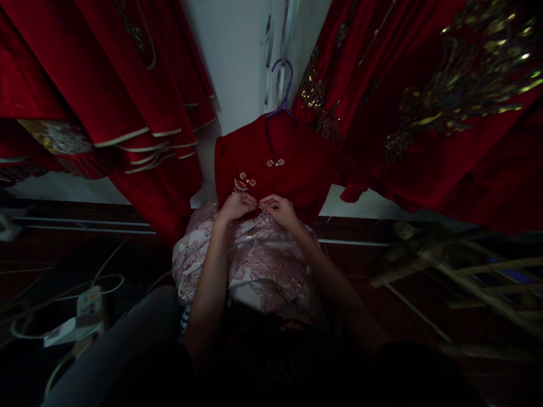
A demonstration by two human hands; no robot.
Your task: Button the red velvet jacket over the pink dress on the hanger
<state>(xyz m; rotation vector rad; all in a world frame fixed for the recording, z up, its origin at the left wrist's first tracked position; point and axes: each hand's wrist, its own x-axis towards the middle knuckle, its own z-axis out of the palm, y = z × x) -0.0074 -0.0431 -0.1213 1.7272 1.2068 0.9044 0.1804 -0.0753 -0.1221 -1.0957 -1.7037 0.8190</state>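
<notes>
A red jacket [292,147] lies across my lap, its neck on a purple hanger [285,103]. Beaded flower fasteners [275,163] decorate its front, and a fan-shaped ornament [240,185] sits on the left side. Pale pink floral fabric [267,265] is bunched below it, over my knees. My left hand [240,207] and my right hand [278,210] meet at the jacket's front. Between their pinched fingertips is a small beaded fastener [260,206], partly covered by the fingers.
Red garments [139,85] hang at the left, and gold-sequinned red garments [458,102] hang at the right. A white power strip [90,308] with cables is at lower left. A wooden frame [428,257] stands at right.
</notes>
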